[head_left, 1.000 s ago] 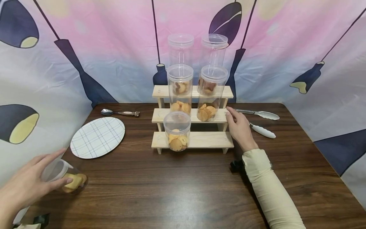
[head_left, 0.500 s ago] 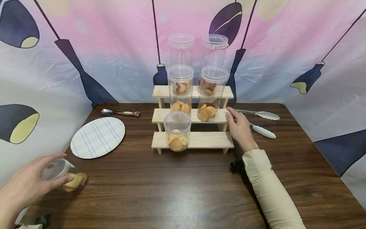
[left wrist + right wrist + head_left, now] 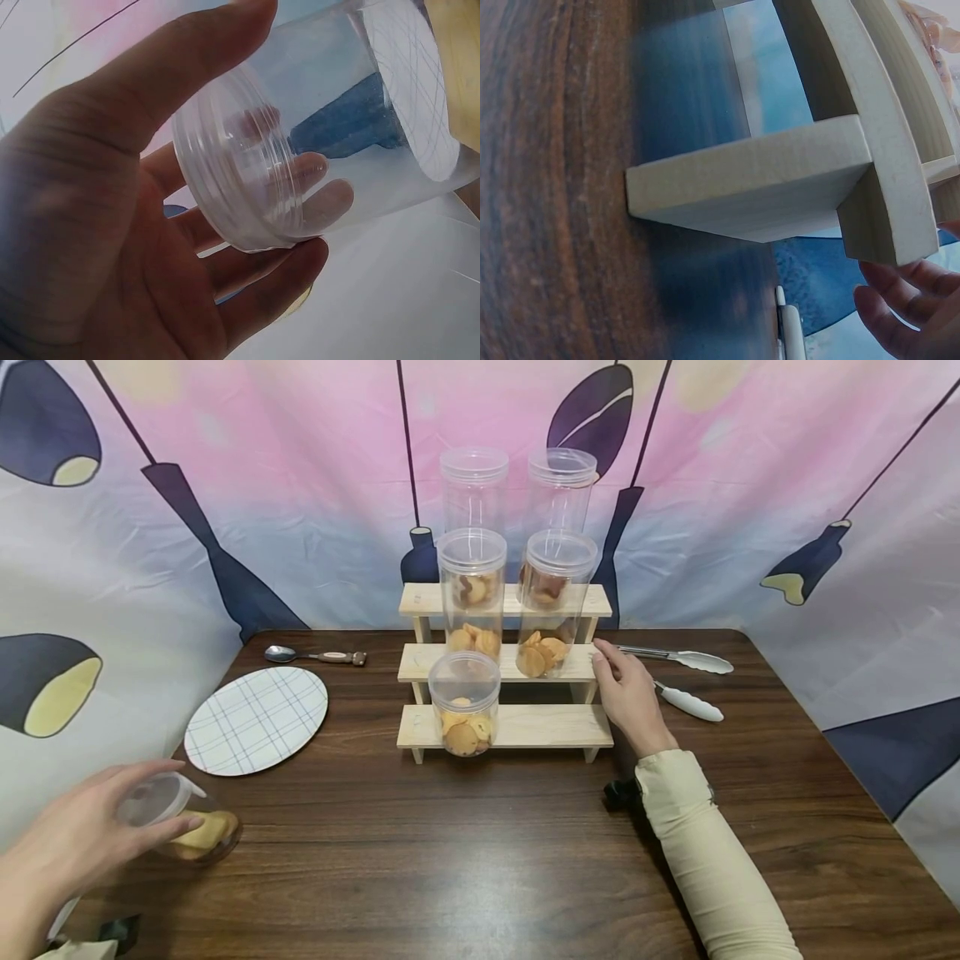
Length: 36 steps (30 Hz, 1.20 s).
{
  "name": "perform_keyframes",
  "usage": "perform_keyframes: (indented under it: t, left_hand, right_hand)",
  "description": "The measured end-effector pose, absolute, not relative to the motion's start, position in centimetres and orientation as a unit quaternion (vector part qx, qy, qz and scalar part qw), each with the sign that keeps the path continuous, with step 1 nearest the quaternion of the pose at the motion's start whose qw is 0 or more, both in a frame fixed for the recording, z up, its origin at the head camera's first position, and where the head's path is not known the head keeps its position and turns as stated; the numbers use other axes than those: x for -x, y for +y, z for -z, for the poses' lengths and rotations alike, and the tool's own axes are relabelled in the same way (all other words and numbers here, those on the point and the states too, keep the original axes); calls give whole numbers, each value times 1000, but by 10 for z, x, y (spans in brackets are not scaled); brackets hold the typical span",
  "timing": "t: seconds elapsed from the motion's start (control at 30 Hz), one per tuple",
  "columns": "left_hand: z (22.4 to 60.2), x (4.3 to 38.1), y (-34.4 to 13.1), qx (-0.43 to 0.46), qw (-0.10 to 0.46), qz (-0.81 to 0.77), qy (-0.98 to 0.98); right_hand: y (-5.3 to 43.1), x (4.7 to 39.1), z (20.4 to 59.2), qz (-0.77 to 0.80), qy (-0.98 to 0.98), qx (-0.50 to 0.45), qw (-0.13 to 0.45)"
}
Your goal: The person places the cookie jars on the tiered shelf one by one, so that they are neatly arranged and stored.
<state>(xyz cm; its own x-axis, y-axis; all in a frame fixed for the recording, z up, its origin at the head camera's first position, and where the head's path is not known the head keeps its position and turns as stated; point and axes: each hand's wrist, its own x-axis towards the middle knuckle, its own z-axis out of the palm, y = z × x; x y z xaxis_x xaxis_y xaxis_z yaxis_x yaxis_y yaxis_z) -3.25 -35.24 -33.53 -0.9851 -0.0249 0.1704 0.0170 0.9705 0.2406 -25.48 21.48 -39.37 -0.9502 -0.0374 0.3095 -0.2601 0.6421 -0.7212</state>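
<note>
My left hand (image 3: 93,831) grips a clear plastic cookie jar (image 3: 213,806) round its lid end, tilted over the table's left side. Yellow-brown cookies (image 3: 204,837) lie inside toward its base. In the left wrist view the thumb and fingers wrap the ridged clear lid (image 3: 225,165). My right hand (image 3: 630,697) holds the right end of the middle plank of a three-tier wooden stand (image 3: 555,727); its fingertips (image 3: 877,281) touch the plank end in the right wrist view. A shorter cookie jar (image 3: 465,702) stands at the left of the bottom tier.
Taller lidded jars (image 3: 472,602) with cookies fill the middle and top tiers. A checked oval plate (image 3: 257,721) lies at left, with a spoon (image 3: 315,656) behind it. Tongs (image 3: 690,702) with white ends lie right of the stand. A printed cloth (image 3: 322,485) hangs behind the table.
My left hand has shifted slightly to the right with the tilted jar, its fingers now closer about the lid. The right hand and the stand have stayed put.
</note>
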Motion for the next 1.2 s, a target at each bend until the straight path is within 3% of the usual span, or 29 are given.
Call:
perform_keyframes:
  t: [0.37, 0.77, 1.2]
  left_hand:
    - [332, 45, -337, 27, 100, 138, -985]
    - [306, 68, -284, 115, 102, 128, -980]
    - [286, 87, -212, 196, 43, 137, -970]
  right_hand:
    - [215, 255, 394, -412, -897, -81, 137]
    - [214, 255, 393, -414, -898, -78, 128]
    - [215, 254, 392, -411, -899, -76, 132]
